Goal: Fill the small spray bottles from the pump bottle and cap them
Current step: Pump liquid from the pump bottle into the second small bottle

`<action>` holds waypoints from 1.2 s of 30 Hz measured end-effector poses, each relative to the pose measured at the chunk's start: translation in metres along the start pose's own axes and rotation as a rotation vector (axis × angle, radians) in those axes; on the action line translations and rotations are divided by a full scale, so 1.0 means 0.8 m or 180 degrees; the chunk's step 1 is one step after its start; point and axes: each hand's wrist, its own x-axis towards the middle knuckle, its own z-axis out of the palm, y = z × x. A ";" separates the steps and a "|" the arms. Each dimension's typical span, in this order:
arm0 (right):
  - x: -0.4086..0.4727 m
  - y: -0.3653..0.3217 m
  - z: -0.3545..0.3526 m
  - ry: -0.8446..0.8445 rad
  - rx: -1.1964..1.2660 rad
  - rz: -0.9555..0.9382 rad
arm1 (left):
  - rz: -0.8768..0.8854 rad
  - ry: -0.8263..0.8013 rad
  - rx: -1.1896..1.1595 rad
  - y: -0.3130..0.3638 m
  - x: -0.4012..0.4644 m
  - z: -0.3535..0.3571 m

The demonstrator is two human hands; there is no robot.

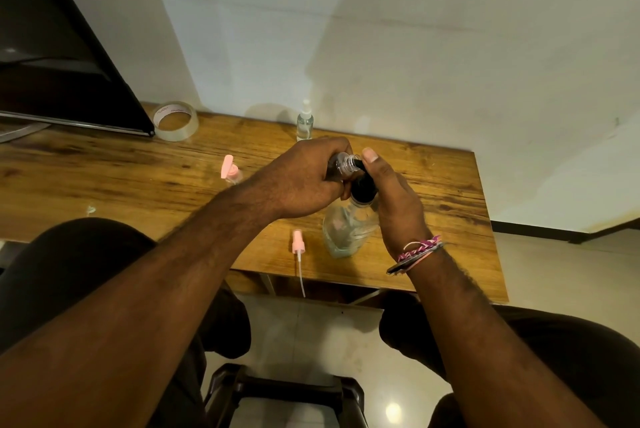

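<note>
head view: left grip (pixel 304 178) holds a tilted small spray bottle (pixel 344 162) at the pump bottle (pixel 346 230) spout; right grip (pixel 391 199) wraps the black pump head (pixel 363 189). misalignment would likely spill onto the counter (pixel 138 167).

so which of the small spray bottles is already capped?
The small spray bottle standing by the wall, with its clear sprayer top on. The one held in the left hand has an open threaded neck; a pink sprayer lies loose near the table's front edge.

A plain home room: a wooden desk (pixel 433 192) against a bare white wall (pixel 381 29), a dark screen (pixel 59 56) and tape roll (pixel 175 121) left of the fingers, tiled floor (pixel 311 330) below.
</note>
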 end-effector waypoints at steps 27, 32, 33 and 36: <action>0.006 0.010 -0.005 -0.0311 0.0322 -0.0017 | 0.0066 -0.0003 -0.0123 -0.005 0.000 0.001; 0.007 0.010 -0.006 -0.0291 0.0186 -0.0061 | 0.0101 -0.0006 -0.0024 -0.008 -0.001 0.001; 0.007 0.009 -0.007 -0.0287 0.0166 -0.0072 | 0.0102 -0.0001 -0.0007 -0.008 0.000 0.001; 0.007 0.009 -0.009 -0.0251 0.0146 -0.0115 | 0.0085 0.0003 0.0012 -0.009 0.000 0.001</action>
